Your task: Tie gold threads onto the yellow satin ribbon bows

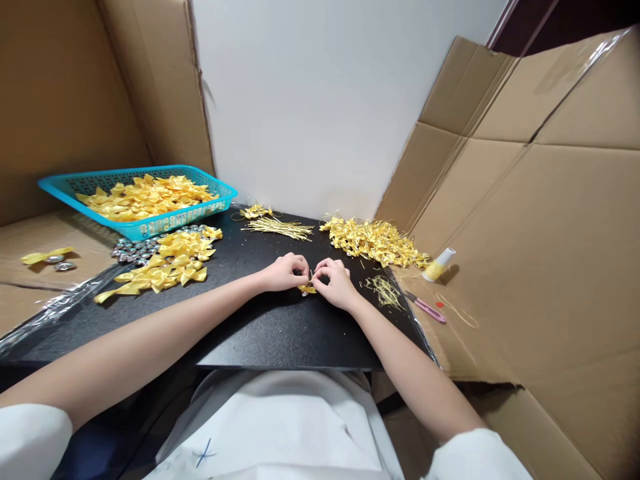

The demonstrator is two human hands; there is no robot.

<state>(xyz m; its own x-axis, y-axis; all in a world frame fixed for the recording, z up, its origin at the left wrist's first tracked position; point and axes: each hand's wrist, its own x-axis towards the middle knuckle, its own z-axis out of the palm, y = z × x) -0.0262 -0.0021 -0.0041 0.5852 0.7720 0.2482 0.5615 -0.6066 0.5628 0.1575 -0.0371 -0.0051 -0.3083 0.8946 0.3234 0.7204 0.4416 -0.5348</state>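
My left hand (pixel 289 273) and my right hand (pixel 336 283) meet over the middle of the black table, fingertips pinched close together. Between them is a small yellow ribbon bow (pixel 307 290), partly covered by the fingers, with a bit of gold cord rising from it. Both hands seem to pinch that cord, though its ends are hidden. Just behind the hands lies a bundle of straight gold cords (pixel 280 229). To the right is a heap of yellow bows with cords (pixel 373 241), and nearer me a tangle of cord scraps (pixel 386 291).
A blue basket (pixel 133 230) full of yellow bows stands at the back left. Before it lie loose bows (pixel 160 273) and silver bells or beads (pixel 135 251). Pink-handled snips (pixel 429 310) and a thread spool (pixel 439 265) sit at right. Cardboard walls (pixel 550 220) flank the table.
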